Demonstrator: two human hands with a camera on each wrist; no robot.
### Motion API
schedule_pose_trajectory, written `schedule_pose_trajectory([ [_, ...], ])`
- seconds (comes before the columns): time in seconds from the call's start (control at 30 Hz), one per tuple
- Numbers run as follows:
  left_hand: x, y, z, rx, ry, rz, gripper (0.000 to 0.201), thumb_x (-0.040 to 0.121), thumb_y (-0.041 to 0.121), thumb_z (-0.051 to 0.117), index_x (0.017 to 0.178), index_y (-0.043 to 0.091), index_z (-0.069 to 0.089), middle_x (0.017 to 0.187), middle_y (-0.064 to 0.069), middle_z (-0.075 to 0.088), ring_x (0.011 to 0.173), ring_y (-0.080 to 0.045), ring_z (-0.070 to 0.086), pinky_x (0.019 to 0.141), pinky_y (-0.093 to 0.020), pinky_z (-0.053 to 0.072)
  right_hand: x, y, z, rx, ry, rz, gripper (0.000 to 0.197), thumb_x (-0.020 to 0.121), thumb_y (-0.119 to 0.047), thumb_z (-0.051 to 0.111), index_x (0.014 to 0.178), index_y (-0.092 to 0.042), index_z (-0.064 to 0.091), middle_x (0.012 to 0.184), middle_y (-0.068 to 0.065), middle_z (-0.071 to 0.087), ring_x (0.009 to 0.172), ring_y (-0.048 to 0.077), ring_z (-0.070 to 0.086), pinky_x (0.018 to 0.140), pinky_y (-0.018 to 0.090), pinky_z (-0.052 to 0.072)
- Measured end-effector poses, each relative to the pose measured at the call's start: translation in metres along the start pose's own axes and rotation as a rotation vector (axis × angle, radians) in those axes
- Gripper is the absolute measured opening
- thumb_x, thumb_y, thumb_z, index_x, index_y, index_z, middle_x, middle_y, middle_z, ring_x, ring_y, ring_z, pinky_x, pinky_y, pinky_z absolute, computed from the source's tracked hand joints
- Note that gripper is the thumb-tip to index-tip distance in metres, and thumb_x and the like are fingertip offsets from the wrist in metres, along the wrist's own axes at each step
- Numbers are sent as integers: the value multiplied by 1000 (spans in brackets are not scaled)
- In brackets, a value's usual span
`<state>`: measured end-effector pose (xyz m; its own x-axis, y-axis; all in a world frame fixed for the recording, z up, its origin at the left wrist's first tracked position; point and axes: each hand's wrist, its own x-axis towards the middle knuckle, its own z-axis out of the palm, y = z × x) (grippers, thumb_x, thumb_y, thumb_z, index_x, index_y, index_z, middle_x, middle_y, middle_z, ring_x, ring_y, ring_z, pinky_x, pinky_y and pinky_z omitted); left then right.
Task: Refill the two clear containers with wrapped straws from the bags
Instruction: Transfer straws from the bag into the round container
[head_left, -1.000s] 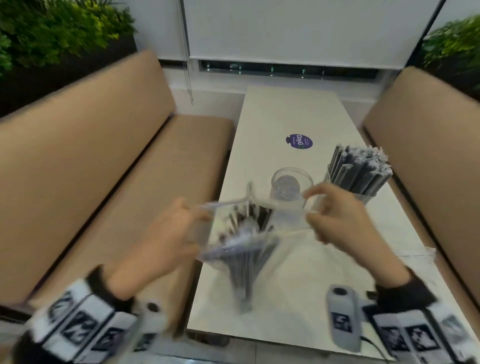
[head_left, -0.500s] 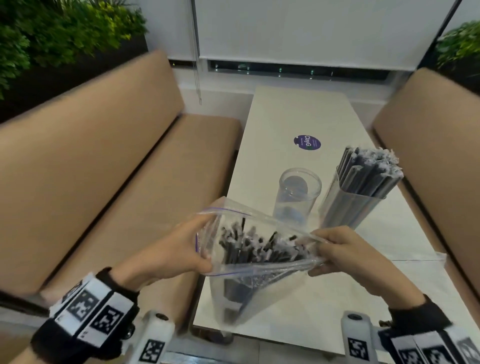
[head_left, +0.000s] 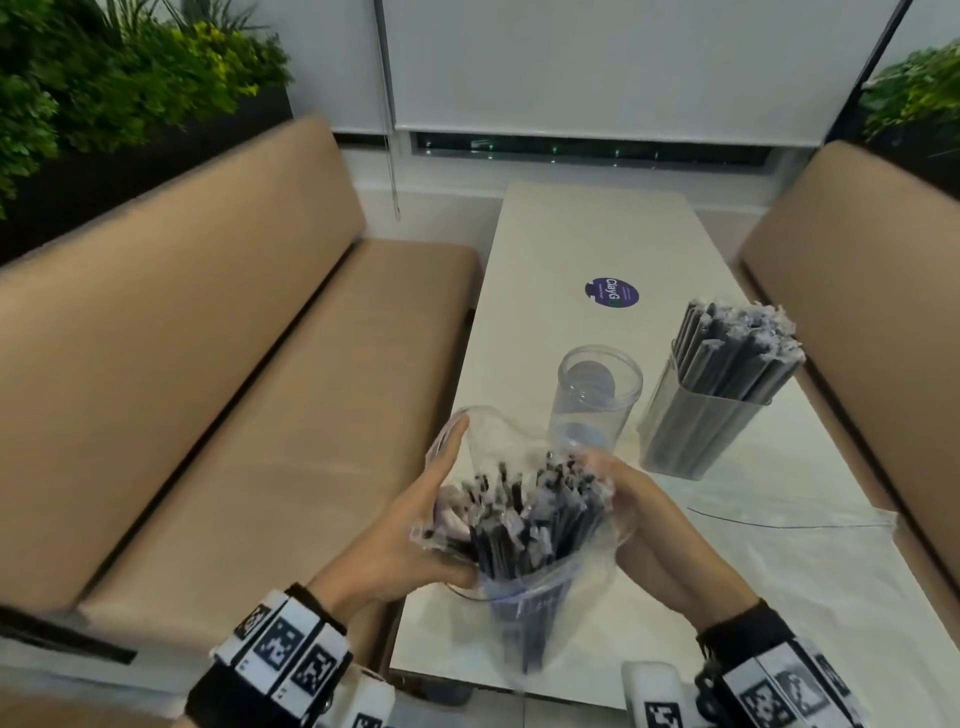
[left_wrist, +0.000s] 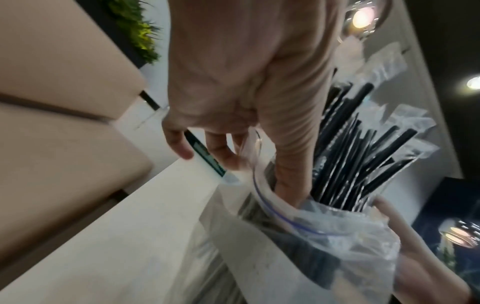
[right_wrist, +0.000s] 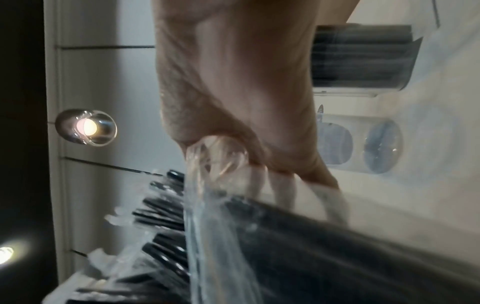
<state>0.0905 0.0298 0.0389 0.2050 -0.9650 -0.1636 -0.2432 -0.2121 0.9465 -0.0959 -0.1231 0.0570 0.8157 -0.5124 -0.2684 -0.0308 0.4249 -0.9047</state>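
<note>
A clear zip bag (head_left: 524, 623) of black wrapped straws (head_left: 530, 514) stands upright over the table's near edge, between my two hands. My left hand (head_left: 415, 525) holds its left rim; in the left wrist view the thumb (left_wrist: 291, 164) reaches inside the bag (left_wrist: 311, 246) beside the straws (left_wrist: 363, 154), with the fingers outside. My right hand (head_left: 644, 514) grips the bag's right side, fingers curled into the plastic (right_wrist: 207, 226). Just beyond stands an empty round clear container (head_left: 587, 415). To its right, a square clear container (head_left: 696, 436) is packed with wrapped straws.
An empty clear bag (head_left: 810, 582) lies flat on the white table (head_left: 587, 239) at the right. A purple sticker (head_left: 611, 293) sits mid-table. Tan benches flank the table, left (head_left: 234, 415) and right (head_left: 857, 312).
The hands were pulling the bag's mouth apart. The bag now stands more upright and its plastic sits lower, so the straw tops stick out. Both hands have closed in on its sides.
</note>
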Motion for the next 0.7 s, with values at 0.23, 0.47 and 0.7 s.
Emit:
schedule_pose_trajectory([
  [0.23,14,-29,12,160,110,-102,126,45,58,87,136,76,3,143,21,49,134,-19,45,116,-50,19,29,26,-13,-106,210,-60,24,100,-18,49,94,-3,67,98,11,74,99,35,68,85,42,56],
  [0.47,29,-34,32,434,123,-110,164,20,99,55,156,34,-10,155,2,5,145,-19,7,122,-55,8,37,48,-7,-163,20,42,83,37,-81,74,100,-26,73,106,-2,76,104,19,68,98,45,51],
  [0.7,46,-17,37,-61,196,99,116,54,-1,95,141,44,34,131,21,62,124,-3,59,97,-19,51,43,18,-13,-87,82,-41,34,100,-36,39,121,-19,60,116,3,72,109,20,67,92,36,55],
])
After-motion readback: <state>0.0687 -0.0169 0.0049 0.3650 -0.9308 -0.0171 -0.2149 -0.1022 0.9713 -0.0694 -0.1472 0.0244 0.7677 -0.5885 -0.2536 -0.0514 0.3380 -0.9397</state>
